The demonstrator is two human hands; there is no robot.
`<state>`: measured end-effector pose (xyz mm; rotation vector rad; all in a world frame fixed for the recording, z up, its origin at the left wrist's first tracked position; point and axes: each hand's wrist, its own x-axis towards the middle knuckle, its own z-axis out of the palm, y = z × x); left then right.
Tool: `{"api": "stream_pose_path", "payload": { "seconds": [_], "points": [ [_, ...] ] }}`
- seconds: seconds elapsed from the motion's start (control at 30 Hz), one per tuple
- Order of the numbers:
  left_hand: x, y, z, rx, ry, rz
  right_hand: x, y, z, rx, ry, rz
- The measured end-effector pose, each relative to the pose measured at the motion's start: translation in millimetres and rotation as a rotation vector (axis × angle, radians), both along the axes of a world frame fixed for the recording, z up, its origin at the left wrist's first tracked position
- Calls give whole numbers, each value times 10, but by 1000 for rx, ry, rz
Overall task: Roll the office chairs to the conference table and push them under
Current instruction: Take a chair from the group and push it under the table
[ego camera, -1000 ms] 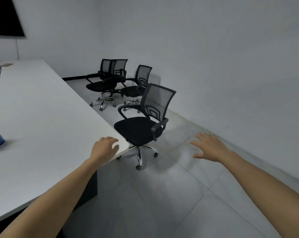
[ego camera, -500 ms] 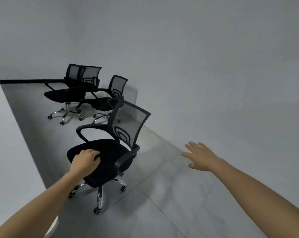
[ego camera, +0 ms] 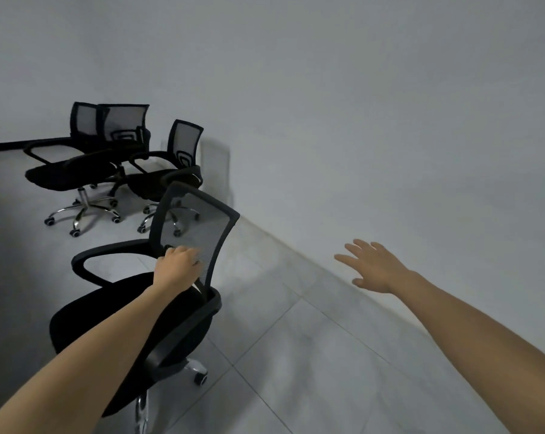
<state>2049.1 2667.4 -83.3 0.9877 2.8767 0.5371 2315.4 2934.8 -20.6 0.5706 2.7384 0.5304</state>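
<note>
The nearest black mesh-back office chair (ego camera: 199, 227) stands on the tiled floor at lower left, its seat (ego camera: 86, 321) toward the left. My left hand (ego camera: 177, 269) reaches over the seat, with its fingers curled against the front of the mesh backrest and the fingertips showing through the mesh. My right hand (ego camera: 374, 267) hovers open with spread fingers above the floor, to the right of the chair and apart from it. The conference table is out of view.
Three more black office chairs stand at the far left near the wall: one (ego camera: 183, 145) closest to the wall, two overlapping ones (ego camera: 108, 123) beside it, chrome bases (ego camera: 83, 211) showing. A grey wall (ego camera: 390, 136) runs along the right. Tiled floor (ego camera: 312, 355) lies to the right of the nearest chair.
The view has swung right and the table has left the frame. My left hand moved from the table edge over the seat to the nearest chair's backrest. My right hand stays open.
</note>
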Motion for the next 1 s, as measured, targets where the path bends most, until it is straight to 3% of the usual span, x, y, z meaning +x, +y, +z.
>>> {"api": "stream_pose_path", "payload": {
  "seconds": [0.2,0.37,0.67,0.83,1.0],
  "points": [
    [-481,1130,103,14,-31,162,-850,1413,140,22,41,170],
    [-764,1579,-49,-12,-77,283,-1637,2134,35,-66,54,244],
    [-1992,2435,-596,-70,-404,502,-3538,2687,-601,-179,-12,514],
    [-2812,3099,-728,83,-719,554,-4607,2977,-679,-200,-67,598],
    [-3144,3406,-827,-38,-716,649,-5548,3131,-733,-203,-97,676]
  ]
}}
